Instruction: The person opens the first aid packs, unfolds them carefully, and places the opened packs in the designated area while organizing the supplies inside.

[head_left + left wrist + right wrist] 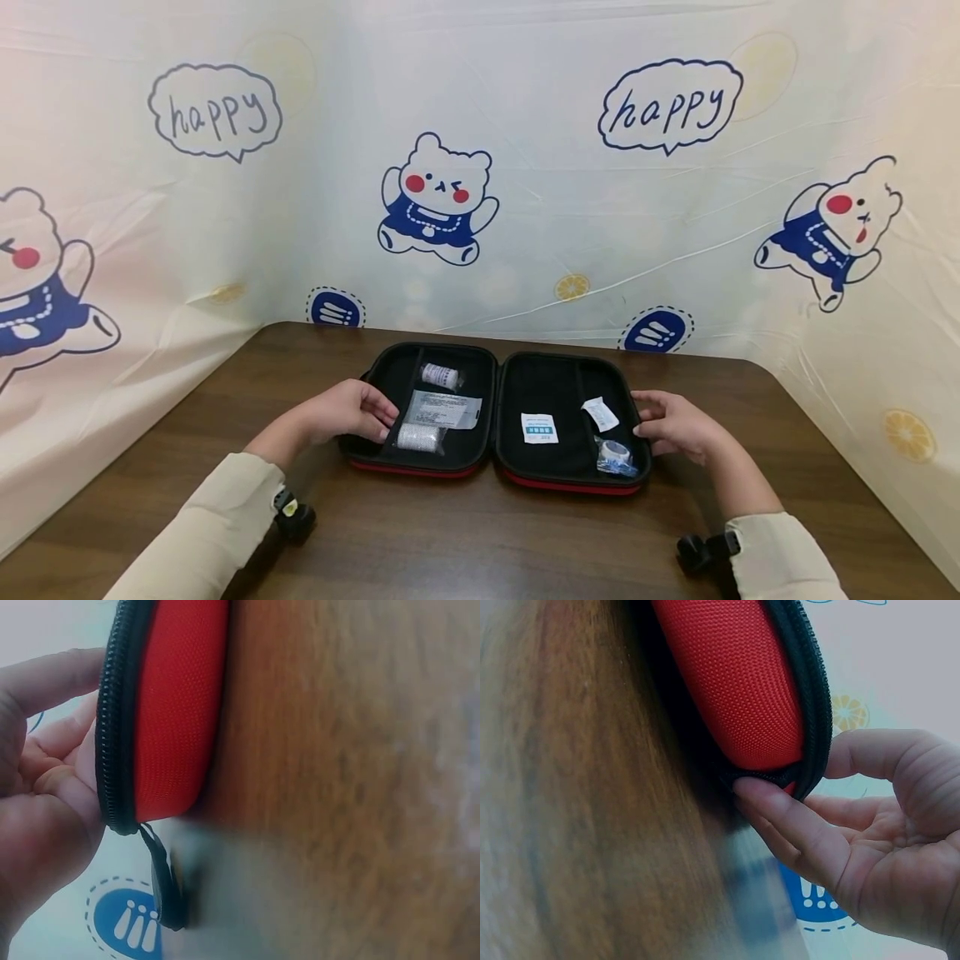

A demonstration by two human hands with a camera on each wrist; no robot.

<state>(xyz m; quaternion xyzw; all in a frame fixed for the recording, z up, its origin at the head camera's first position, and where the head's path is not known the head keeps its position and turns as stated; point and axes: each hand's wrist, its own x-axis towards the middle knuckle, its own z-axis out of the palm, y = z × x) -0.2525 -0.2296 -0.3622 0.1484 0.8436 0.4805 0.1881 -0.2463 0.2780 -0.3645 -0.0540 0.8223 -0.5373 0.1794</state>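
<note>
A black-lined zip case [497, 400] with a red outer shell lies unfolded on the table. My left hand [360, 410] reaches over the left rim, its fingers bent beside a wrapped bandage roll [418, 437]; the left wrist view hides the fingertips behind the zipper edge [116, 735]. My right hand [675, 423] pinches the right rim, with fingers under the red shell [735, 682] at its corner. The left half also holds a flat clear packet [444, 410] and another small roll [440, 376]. In the right half are two white sachets [539, 428] and a wrapped tape roll [615, 456].
The brown wooden table [450, 533] extends around the case. Behind it and at both sides hangs a pale printed sheet [540, 225]. A dark zipper pull [166, 885] dangles from the case corner in the left wrist view.
</note>
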